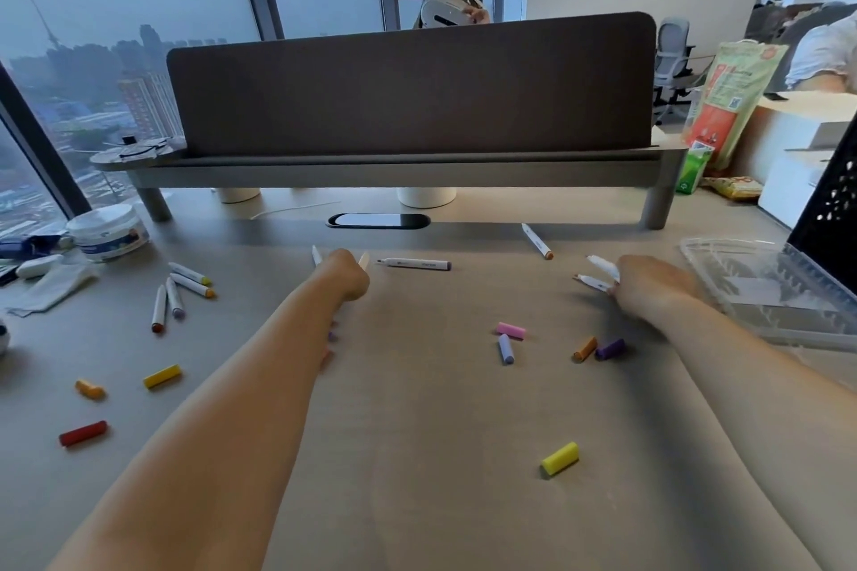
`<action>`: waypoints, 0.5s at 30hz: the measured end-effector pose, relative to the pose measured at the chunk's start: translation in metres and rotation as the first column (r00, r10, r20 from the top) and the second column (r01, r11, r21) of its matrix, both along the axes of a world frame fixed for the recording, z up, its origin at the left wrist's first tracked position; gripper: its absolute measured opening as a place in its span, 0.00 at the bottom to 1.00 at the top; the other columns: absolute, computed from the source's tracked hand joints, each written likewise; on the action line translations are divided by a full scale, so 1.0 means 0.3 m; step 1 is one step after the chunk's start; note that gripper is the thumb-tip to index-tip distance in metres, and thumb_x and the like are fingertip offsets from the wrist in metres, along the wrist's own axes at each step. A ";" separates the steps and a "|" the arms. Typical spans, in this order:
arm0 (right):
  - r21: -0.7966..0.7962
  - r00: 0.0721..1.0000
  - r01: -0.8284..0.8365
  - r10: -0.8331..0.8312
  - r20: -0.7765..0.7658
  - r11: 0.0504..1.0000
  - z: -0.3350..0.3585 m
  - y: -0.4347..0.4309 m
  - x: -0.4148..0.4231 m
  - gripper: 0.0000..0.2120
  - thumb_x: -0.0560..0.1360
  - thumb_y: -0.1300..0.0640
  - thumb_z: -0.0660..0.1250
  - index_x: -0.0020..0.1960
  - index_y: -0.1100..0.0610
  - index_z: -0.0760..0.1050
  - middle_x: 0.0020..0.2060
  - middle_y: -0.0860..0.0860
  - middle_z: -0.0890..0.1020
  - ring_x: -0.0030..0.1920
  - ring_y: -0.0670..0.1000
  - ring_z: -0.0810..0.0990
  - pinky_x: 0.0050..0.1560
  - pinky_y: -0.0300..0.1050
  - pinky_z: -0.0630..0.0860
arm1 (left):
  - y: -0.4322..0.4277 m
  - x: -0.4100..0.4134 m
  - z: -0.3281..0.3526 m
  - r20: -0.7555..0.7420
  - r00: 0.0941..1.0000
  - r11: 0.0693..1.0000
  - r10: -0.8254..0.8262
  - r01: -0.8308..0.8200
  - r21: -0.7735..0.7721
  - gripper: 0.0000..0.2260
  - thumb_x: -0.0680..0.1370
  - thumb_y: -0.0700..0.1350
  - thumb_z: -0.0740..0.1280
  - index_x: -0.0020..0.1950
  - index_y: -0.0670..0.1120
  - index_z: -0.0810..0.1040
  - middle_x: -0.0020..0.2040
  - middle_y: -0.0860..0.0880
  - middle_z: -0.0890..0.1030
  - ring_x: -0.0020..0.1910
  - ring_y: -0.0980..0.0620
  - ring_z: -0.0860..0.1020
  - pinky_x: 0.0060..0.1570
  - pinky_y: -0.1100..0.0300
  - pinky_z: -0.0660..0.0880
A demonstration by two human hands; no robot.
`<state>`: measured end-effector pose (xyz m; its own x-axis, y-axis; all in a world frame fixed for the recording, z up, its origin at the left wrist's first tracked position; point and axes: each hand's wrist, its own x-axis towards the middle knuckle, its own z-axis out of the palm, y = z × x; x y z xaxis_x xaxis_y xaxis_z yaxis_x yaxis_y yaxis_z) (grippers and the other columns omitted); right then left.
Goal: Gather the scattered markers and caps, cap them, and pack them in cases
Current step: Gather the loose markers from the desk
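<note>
Desk, near edge to far. A yellow cap is lying alone closest in, right of centre, well apart from the rest. At the left a red cap, an orange cap and a second yellow cap are lying scattered, none touching. Farther in on the right, a pink cap is lying just beside a lilac cap, and a second orange cap just beside a purple cap. All eight are sitting loose, probably waiting to be matched by colour. Both forearms are reaching forward past them. The left hand is curling into a fist round the left-hand markers, whose pale ends are sticking out on either side; how many, I cannot tell. The right hand is gripping the right-hand markers, at least two, with ends pointing left and the fingers mostly hidden behind the hand. Holding several at once is likely serving to collect them before capping. Just beyond the left hand a white marker is lying flat; another marker is lying farther back. Four markers are lying grouped at far left, near a white tub. A clear case is waiting just right of the right hand, handy for packing. A grey screen is standing behind. Gathering is under way; capping and packing are not yet begun.
</note>
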<state>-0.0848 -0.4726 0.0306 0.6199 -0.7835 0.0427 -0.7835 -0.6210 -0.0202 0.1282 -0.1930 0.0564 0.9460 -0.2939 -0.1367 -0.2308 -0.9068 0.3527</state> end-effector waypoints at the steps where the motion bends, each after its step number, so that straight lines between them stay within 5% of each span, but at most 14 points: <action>1: -0.005 1.000 -0.015 0.015 -0.012 1.000 0.005 0.001 0.005 0.10 0.78 0.53 0.63 0.58 0.54 0.73 0.45 0.52 0.75 0.46 0.53 0.76 0.43 0.46 0.73 | 0.004 0.010 0.002 -0.018 1.000 1.000 0.011 -0.011 -0.026 0.13 0.79 0.35 0.59 0.62 0.33 0.69 0.54 0.37 0.76 0.57 0.40 0.76 0.55 0.53 0.73; 5: 0.034 0.994 -0.095 0.093 0.058 0.995 0.032 0.033 0.053 0.11 0.79 0.50 0.62 0.57 0.55 0.73 0.47 0.53 0.76 0.47 0.54 0.75 0.43 0.46 0.70 | 0.022 0.024 0.013 -0.080 0.995 0.987 0.065 -0.076 -0.141 0.09 0.81 0.35 0.53 0.57 0.34 0.69 0.38 0.42 0.69 0.43 0.45 0.71 0.47 0.58 0.68; 9: 0.072 0.941 -0.275 0.253 0.223 0.959 0.047 0.119 0.170 0.10 0.79 0.53 0.61 0.57 0.57 0.73 0.48 0.54 0.77 0.44 0.54 0.75 0.42 0.48 0.71 | 0.030 0.054 0.018 -0.124 0.983 0.954 0.138 -0.166 -0.250 0.18 0.82 0.39 0.51 0.70 0.34 0.62 0.44 0.41 0.69 0.33 0.51 0.65 0.34 0.61 0.66; 12: 0.077 0.893 -0.395 0.364 0.264 0.915 0.060 0.205 0.256 0.08 0.80 0.54 0.59 0.55 0.58 0.71 0.53 0.57 0.77 0.48 0.57 0.76 0.43 0.48 0.69 | 0.038 0.072 0.004 -0.141 0.978 0.931 0.155 -0.193 -0.309 0.19 0.82 0.43 0.53 0.71 0.35 0.63 0.52 0.37 0.75 0.39 0.47 0.69 0.36 0.57 0.70; 15: 0.117 0.879 -0.431 0.387 0.279 0.895 0.062 0.282 0.334 0.06 0.81 0.54 0.57 0.51 0.56 0.67 0.47 0.56 0.78 0.50 0.58 0.78 0.47 0.50 0.71 | 0.058 0.111 -0.023 -0.064 0.977 0.925 0.203 -0.213 -0.314 0.17 0.81 0.44 0.60 0.66 0.35 0.67 0.60 0.37 0.75 0.46 0.44 0.75 0.37 0.58 0.69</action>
